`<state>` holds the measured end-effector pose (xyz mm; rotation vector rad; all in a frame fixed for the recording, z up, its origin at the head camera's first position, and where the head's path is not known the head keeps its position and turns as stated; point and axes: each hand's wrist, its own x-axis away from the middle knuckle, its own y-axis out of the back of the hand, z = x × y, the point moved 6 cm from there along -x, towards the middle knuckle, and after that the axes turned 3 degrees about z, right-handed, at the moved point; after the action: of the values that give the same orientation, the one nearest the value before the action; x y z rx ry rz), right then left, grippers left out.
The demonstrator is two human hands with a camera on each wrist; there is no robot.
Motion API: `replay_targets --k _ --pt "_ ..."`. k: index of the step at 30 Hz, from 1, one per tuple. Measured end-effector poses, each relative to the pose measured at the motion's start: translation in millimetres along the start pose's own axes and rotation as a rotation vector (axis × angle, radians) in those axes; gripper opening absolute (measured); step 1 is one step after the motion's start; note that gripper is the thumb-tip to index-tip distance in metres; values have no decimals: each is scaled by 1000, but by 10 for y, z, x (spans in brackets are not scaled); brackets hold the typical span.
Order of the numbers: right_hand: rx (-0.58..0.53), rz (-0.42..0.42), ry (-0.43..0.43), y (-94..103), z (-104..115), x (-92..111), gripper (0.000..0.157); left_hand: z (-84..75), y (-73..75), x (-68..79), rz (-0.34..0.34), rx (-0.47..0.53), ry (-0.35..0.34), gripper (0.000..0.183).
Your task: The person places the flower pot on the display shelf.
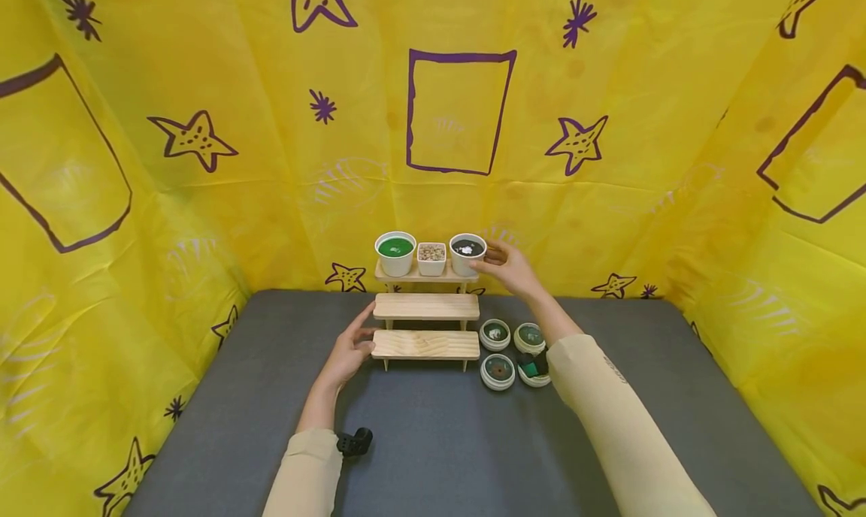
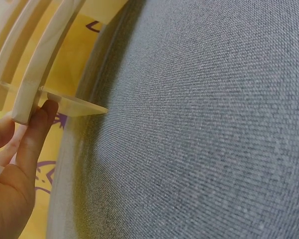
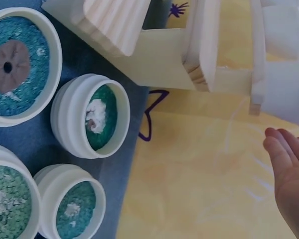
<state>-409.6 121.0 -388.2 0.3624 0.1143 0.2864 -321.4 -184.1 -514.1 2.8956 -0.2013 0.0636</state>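
Note:
My left hand (image 1: 346, 358) is at the left end of a three-tier wooden stand (image 1: 426, 344). In the left wrist view the thumb lies on one side of the lowest tier's end and fingers on its other side, pinching it by a leg. My right hand (image 1: 510, 267) is at the top tier, beside a white cup with dark contents (image 1: 467, 255), its thumb overlapping the cup's front. In the right wrist view its fingers (image 3: 284, 154) are nearly straight, tips just short of the cup. A white cup with green contents (image 1: 395, 254) and a small square cup of speckled bits (image 1: 431, 259) share that tier.
Several round white pots with green contents, one a pot with a brown ring (image 1: 498, 372), stand right of the stand, partly under the right forearm. The grey table (image 1: 433, 449) is bordered by yellow cloth (image 1: 271, 224) at the back and sides.

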Motion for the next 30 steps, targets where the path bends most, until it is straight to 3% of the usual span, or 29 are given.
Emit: replay_targets --k 14,30 --pt "-32 -5 -26 165 -274 259 74 -27 -19 19 0 5 -3 80" --pt "64 -41 -50 662 -577 762 70 7 -12 6 -8 -2 -1 81"
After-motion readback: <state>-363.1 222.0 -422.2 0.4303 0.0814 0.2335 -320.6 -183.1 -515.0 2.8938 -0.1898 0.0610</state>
